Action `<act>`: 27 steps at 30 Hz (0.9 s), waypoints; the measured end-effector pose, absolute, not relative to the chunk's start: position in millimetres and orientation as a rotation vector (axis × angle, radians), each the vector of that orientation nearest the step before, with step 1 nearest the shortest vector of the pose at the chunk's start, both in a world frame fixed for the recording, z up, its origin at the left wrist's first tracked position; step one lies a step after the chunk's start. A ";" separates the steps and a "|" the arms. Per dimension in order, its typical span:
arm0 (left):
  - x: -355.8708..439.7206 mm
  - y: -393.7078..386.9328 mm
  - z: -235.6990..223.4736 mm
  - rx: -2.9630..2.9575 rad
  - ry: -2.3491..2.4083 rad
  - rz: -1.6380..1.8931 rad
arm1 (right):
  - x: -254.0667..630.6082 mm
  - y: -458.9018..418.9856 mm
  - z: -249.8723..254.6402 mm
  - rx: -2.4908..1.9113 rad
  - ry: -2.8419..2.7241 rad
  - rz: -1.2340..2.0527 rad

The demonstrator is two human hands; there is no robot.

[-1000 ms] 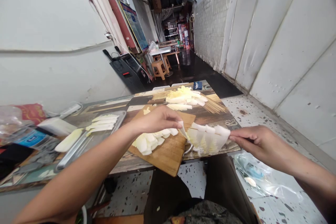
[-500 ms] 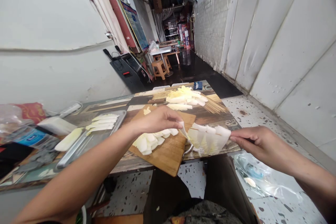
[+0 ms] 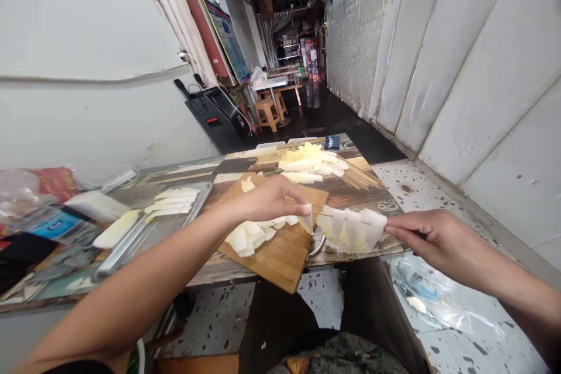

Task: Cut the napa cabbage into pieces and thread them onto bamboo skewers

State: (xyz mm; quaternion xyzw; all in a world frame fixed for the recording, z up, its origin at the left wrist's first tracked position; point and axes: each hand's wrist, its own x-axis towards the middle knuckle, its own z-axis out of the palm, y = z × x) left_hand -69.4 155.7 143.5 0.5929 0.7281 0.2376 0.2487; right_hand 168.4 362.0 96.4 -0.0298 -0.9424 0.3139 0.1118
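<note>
My right hand (image 3: 427,236) is closed on the near end of a thin skewer. Several pale pieces of Chinese cabbage (image 3: 353,228) hang in a row along it, right beside the fingers. My left hand (image 3: 283,198) pinches one small white cabbage piece (image 3: 308,221) around the skewer's other end; whether the tip pierces it is hard to tell. Below the left hand lies a wooden cutting board (image 3: 284,266) with a pile of cut cabbage pieces (image 3: 249,238), partly hidden by my forearm.
Farther back are a heap of yellow-white cabbage (image 3: 309,158), a bundle of bamboo skewers (image 3: 362,176), a blue packet (image 3: 332,142) and a brown handle (image 3: 263,168). On the left stands a metal tray (image 3: 205,191) with cabbage strips (image 3: 173,203); a single leaf (image 3: 117,229) rests by its edge.
The cabbage piece in my left fingers has turned and now shows more of its flat face. My right hand keeps its grip on the skewer. The view has shifted slightly.
</note>
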 end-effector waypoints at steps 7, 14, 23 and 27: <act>-68.2 157.9 142.8 1.588 2.007 0.659 | 165.7 362.4 97.8 -0.088 -2.787 0.946; -65.7 156.5 143.0 1.577 2.009 0.660 | 161.2 362.8 103.9 -0.045 -2.788 1.083; -64.3 154.9 137.9 1.503 1.953 0.640 | 155.2 362.0 104.6 -0.053 -2.781 1.195; -64.2 155.3 137.3 1.552 1.937 0.590 | 153.5 363.7 105.9 -0.017 -2.808 1.163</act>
